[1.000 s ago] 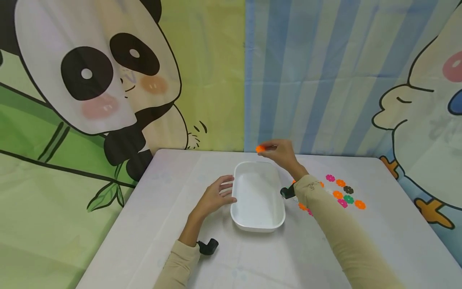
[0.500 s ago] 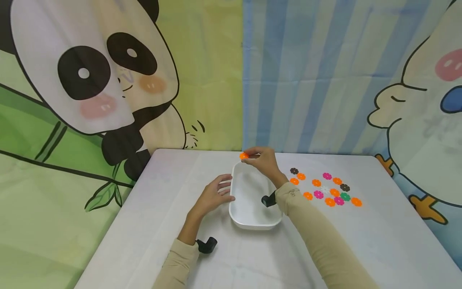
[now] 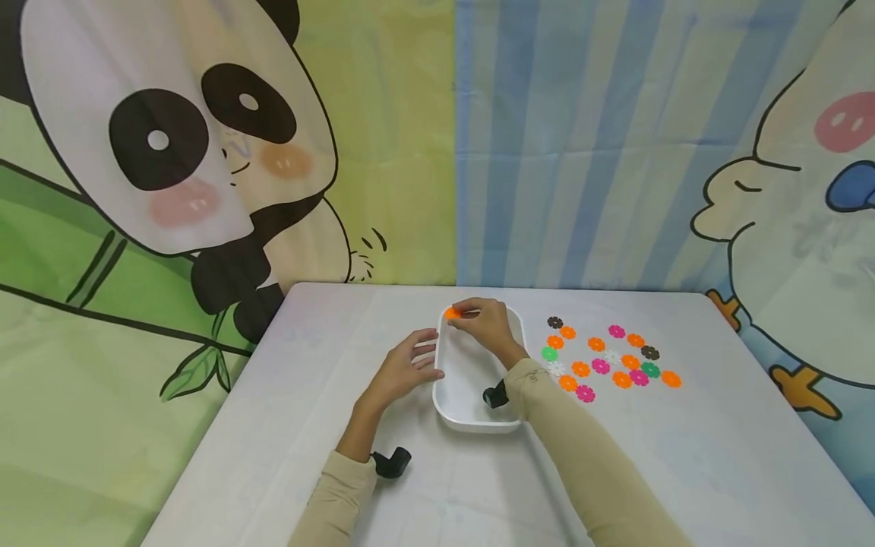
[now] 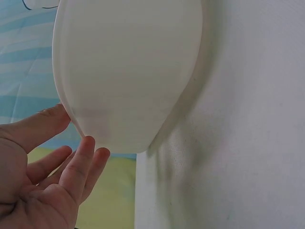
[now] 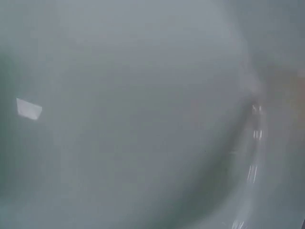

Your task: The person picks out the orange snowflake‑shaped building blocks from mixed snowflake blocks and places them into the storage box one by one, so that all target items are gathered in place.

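A white rectangular basin (image 3: 472,387) with rounded corners stands on the table. My left hand (image 3: 405,368) rests against its left side, fingers spread and relaxed. In the left wrist view, the thumb and fingertips (image 4: 85,145) of that hand meet the basin's edge (image 4: 128,86). Over the basin's far end, my right hand (image 3: 487,327) pinches an orange flower-shaped disc (image 3: 452,313) between thumb and fingertips, at the far left corner. The right wrist view is filled by the blurred pale inside of the basin (image 5: 143,119); neither hand nor disc can be made out there.
Right of the basin, several flower-shaped discs lie scattered flat: orange (image 3: 671,379), pink (image 3: 585,393), green (image 3: 550,354), brown (image 3: 555,323) and white. The white table (image 3: 410,509) ends at a printed curtain (image 3: 396,152) behind.
My right hand has moved left and down with the orange disc, from beyond the basin's far right corner to its far left corner. My left hand has stayed at the basin's side.
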